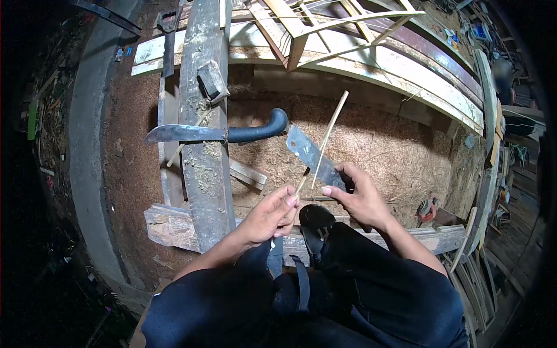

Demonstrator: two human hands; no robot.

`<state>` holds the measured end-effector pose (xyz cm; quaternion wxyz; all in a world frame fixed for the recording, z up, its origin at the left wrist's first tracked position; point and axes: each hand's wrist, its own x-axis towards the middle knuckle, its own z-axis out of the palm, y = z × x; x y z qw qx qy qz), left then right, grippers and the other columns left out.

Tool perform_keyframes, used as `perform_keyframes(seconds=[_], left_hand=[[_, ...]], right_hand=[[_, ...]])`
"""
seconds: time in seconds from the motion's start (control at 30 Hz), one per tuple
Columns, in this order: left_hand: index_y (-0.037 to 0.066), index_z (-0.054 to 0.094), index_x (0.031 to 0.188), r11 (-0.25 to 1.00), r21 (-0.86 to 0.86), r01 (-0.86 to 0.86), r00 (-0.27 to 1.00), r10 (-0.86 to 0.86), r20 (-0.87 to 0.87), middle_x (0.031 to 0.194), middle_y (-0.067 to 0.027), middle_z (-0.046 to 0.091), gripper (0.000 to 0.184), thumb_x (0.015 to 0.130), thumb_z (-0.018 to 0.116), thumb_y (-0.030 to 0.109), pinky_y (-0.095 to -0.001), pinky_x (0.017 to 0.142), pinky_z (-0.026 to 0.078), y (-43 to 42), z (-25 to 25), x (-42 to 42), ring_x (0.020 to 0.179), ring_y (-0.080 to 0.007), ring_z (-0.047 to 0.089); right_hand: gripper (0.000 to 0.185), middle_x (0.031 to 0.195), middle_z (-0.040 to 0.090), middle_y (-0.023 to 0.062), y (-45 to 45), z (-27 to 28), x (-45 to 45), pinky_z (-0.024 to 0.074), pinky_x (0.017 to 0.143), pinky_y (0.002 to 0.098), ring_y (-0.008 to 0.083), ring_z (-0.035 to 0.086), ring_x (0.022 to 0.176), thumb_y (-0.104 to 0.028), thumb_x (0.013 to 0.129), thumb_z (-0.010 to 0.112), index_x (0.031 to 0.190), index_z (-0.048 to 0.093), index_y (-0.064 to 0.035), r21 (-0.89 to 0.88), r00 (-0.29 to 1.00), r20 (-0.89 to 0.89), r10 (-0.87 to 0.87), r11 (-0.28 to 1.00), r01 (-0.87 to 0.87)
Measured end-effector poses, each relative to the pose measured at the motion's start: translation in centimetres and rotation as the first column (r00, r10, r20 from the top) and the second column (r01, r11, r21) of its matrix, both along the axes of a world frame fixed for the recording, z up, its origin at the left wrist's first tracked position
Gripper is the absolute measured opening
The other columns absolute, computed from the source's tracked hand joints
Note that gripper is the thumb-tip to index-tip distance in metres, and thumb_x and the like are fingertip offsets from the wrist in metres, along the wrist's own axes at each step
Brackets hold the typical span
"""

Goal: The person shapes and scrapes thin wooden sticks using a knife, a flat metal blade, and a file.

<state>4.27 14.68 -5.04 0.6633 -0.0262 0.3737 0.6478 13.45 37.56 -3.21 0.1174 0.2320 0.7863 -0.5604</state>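
Note:
My left hand (271, 216) is closed, thumb and fingers pinching the lower end of a thin wooden strip (302, 182). My right hand (361, 198) grips a flat grey metal blade (310, 153) with a hole near its far end. A pale slender stick (333, 124) slants across the front of the blade; whether it joins the piece in my left hand I cannot tell. To the left, a machete (191, 133) with a black curved handle lies across a thick weathered plank (200, 168).
A wood block (213, 81) sits on the plank, with a handsaw (169, 49) beyond it. Long boards and a wooden frame (296, 43) stand at the back. Shavings (371, 151) cover the ground. A red-and-grey tool (428, 210) lies at right. My shoe (316, 223) is below my hands.

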Motion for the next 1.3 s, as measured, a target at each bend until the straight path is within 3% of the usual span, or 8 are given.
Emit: perform_keyframes(seconds=[0.17, 0.27, 0.5, 0.83, 0.93, 1.03, 1.2, 1.3], left_hand=[[0.006, 0.049, 0.116, 0.997, -0.020, 0.075, 0.994, -0.076, -0.082, 0.065, 0.0048, 0.032, 0.018, 0.108, 0.043, 0.021, -0.0210, 0.048, 0.029, -0.2, 0.4, -0.6, 0.052, -0.0056, 0.030], [0.004, 0.050, 0.113, 0.995, -0.058, 0.082, 0.994, -0.086, -0.072, 0.064, 0.0037, 0.035, 0.022, 0.108, 0.043, 0.024, -0.0211, 0.047, 0.029, -0.9, -0.4, -1.0, 0.050, -0.0063, 0.031], [0.004, 0.055, 0.101, 0.991, -0.064, 0.117, 0.990, -0.121, -0.069, 0.064, 0.0077, 0.032, 0.026, 0.109, 0.042, 0.026, -0.0201, 0.048, 0.024, -1.7, 0.0, -1.1, 0.053, -0.0024, 0.028], [0.002, 0.050, 0.087, 0.995, -0.081, 0.062, 0.993, -0.070, -0.099, 0.059, 0.0048, 0.032, 0.029, 0.107, 0.046, 0.024, -0.0225, 0.044, 0.024, -4.2, 0.8, -1.4, 0.047, -0.0049, 0.028], [0.002, 0.050, 0.089, 0.989, -0.140, 0.056, 0.995, -0.067, -0.074, 0.059, 0.0048, 0.032, 0.029, 0.107, 0.045, 0.024, -0.0229, 0.044, 0.023, -5.3, 1.3, -1.2, 0.046, -0.0049, 0.028], [0.000, 0.054, 0.093, 0.996, -0.078, 0.051, 0.995, -0.058, -0.083, 0.059, 0.0069, 0.030, 0.027, 0.108, 0.042, 0.020, -0.0212, 0.044, 0.023, -7.4, 1.2, -0.7, 0.047, -0.0026, 0.025], [-0.007, 0.053, 0.121, 0.990, -0.130, -0.060, 0.992, 0.073, 0.103, 0.064, 0.0056, 0.031, 0.031, 0.107, 0.042, 0.019, -0.0204, 0.046, 0.024, -4.4, 1.3, -1.8, 0.051, -0.0033, 0.028], [-0.006, 0.049, 0.128, 0.998, -0.035, -0.060, 0.988, 0.064, 0.138, 0.064, 0.0050, 0.032, 0.034, 0.107, 0.043, 0.019, -0.0205, 0.046, 0.024, -2.7, 0.7, -2.0, 0.051, -0.0036, 0.028]], right_hand=[[0.043, 0.087, 0.068, 0.0081, 0.6, 0.1, 0.1, 0.0500, 0.072, 0.0318, 0.0145, 0.062, 0.079, -0.029, 0.085, 0.079, 0.110, 0.064, 0.0022, -0.158, 0.996, 0.026, 0.088, 0.984, -0.083], [0.023, 0.079, 0.067, 0.0040, 0.4, 0.8, 0.1, 0.0517, 0.061, 0.0237, 0.0078, 0.064, 0.069, -0.019, 0.097, 0.066, 0.107, 0.063, 0.0013, -0.562, 0.981, 0.188, 0.038, 0.824, 0.075], [0.027, 0.078, 0.068, 0.0083, -0.1, 1.5, -0.2, 0.0503, 0.047, 0.0252, 0.0117, 0.061, 0.053, -0.024, 0.103, 0.055, 0.106, 0.058, 0.0031, -0.737, 0.960, 0.267, 0.082, 0.659, 0.148], [0.026, 0.071, 0.068, 0.0086, 0.6, 1.7, 1.2, 0.0477, 0.046, 0.0257, 0.0112, 0.059, 0.051, -0.022, 0.101, 0.058, 0.095, 0.065, 0.0022, -0.516, 0.958, 0.285, -0.042, 0.835, 0.190], [0.023, 0.067, 0.066, 0.0060, 3.7, 1.3, 1.7, 0.0474, 0.040, 0.0254, 0.0114, 0.059, 0.047, -0.023, 0.102, 0.054, 0.100, 0.058, 0.0000, -0.362, 0.801, 0.291, -0.523, 0.715, 0.598], [0.021, 0.072, 0.066, 0.0095, 7.3, 1.9, 3.3, 0.0502, 0.041, 0.0251, 0.0124, 0.059, 0.046, -0.021, 0.103, 0.052, 0.106, 0.059, -0.0013, -0.400, 0.701, 0.123, -0.702, 0.612, 0.683], [0.033, 0.096, 0.068, 0.0155, 3.8, 1.6, 1.1, 0.0600, 0.069, 0.0327, 0.0195, 0.070, 0.078, -0.017, 0.102, 0.054, 0.129, 0.051, 0.0023, -0.547, 0.904, 0.126, -0.407, 0.732, 0.406], [0.028, 0.092, 0.067, 0.0162, 1.5, 2.0, -0.3, 0.0617, 0.069, 0.0355, 0.0214, 0.070, 0.076, -0.014, 0.102, 0.053, 0.124, 0.052, 0.0041, -0.726, 0.959, 0.234, -0.162, 0.627, 0.283]])
